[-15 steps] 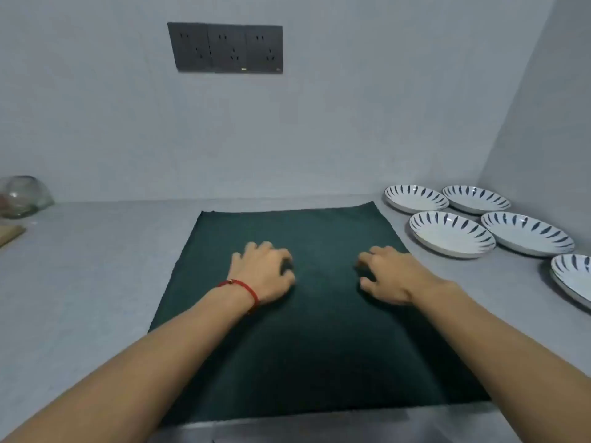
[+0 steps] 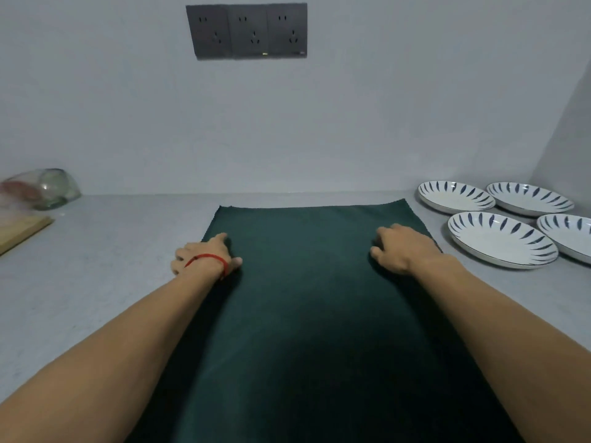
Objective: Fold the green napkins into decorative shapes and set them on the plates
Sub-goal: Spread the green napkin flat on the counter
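A: Where is the green napkin (image 2: 307,298) found?
B: It is spread flat on the counter (image 2: 96,266), its long axis running away from the body; the plates (image 2: 499,241) are set to its right.
A: And the grip?
B: The left hand (image 2: 204,255) is laid on the left edge, the right hand (image 2: 401,247) on the right; whether cloth is pinched cannot be told. Each edge is nearest its own hand
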`<state>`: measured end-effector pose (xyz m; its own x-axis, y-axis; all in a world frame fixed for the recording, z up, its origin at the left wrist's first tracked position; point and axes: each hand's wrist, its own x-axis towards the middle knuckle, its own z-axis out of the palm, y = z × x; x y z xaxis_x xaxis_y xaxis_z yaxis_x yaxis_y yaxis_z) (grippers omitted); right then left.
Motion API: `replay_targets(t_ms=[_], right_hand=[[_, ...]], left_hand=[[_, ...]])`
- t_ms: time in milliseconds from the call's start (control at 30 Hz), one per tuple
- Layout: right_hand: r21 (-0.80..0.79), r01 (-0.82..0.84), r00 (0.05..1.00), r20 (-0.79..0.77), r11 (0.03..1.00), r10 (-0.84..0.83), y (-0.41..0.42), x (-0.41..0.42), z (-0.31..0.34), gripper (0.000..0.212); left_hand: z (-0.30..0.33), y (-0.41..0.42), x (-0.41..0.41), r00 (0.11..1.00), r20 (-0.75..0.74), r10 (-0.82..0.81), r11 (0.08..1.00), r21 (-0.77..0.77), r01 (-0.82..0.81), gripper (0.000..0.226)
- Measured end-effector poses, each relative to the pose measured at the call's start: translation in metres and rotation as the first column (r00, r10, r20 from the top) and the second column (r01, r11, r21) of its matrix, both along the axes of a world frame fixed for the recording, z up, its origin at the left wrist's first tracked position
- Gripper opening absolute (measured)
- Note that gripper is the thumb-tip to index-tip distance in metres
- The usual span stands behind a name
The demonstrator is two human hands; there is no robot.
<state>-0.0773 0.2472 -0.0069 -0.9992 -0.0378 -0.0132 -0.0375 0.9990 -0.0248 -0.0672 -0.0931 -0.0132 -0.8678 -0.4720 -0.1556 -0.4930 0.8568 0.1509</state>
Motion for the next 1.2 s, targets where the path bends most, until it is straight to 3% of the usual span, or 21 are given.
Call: replay_targets(t_ms=[67,100,200,300,367,567,667,867,1000,1067,1200], right_hand=[[-0.070,-0.071,0.997,0.007,0.995,0.072,-0.013,-0.027,-0.007,0.040],[-0.100,-0.100,0.995,0.006,0.990,0.101,-0.020,-0.038,-0.011,0.041],[-0.198,-0.157,0.987,-0.006,0.967,0.159,-0.037,-0.073,-0.024,0.045],[-0.202,-0.217,0.976,-0.069,0.955,0.208,-0.048,-0.110,-0.033,0.044],[-0.221,-0.225,0.973,-0.099,0.949,0.208,-0.053,-0.132,-0.033,0.045],[-0.093,-0.149,0.989,-0.008,0.984,0.149,-0.058,-0.173,-0.031,0.061],[-0.104,-0.079,0.996,0.033,0.991,0.083,-0.051,-0.179,-0.028,0.055],[-0.121,-0.018,0.956,0.289,0.992,0.053,-0.005,-0.170,-0.007,0.043],[-0.143,0.066,0.847,0.531,0.988,0.020,0.020,-0.155,0.019,0.037],[-0.137,0.071,0.866,0.500,0.988,0.008,0.030,-0.151,0.015,0.043],[-0.151,0.040,0.977,0.213,0.988,-0.007,0.048,-0.145,-0.012,0.056]], left_hand=[[0.004,-0.007,-0.026,0.991,0.131,-0.006,1.000,0.002,0.006,0.106],[0.013,-0.005,-0.028,0.984,0.177,-0.024,1.000,0.012,0.022,0.111],[0.034,0.004,-0.028,0.970,0.236,-0.062,0.990,0.138,0.030,0.069],[0.026,0.000,-0.046,0.989,0.129,-0.066,0.997,0.041,0.061,0.022],[0.019,0.001,-0.055,0.996,0.068,-0.055,0.997,0.053,0.052,0.013],[0.000,0.006,-0.083,0.993,-0.090,-0.077,0.996,0.034,0.081,0.026],[-0.001,0.010,-0.106,0.980,-0.155,-0.127,0.992,-0.008,0.127,0.030],[-0.006,0.029,-0.158,0.919,-0.244,-0.311,0.950,-0.072,0.303,0.030],[-0.010,0.041,-0.180,0.847,-0.311,-0.431,0.901,-0.092,0.425,0.030],[-0.010,0.046,-0.184,0.849,-0.338,-0.405,0.909,-0.049,0.414,0.032],[-0.012,0.026,-0.187,0.941,-0.271,-0.201,0.975,0.035,0.219,0.052]])
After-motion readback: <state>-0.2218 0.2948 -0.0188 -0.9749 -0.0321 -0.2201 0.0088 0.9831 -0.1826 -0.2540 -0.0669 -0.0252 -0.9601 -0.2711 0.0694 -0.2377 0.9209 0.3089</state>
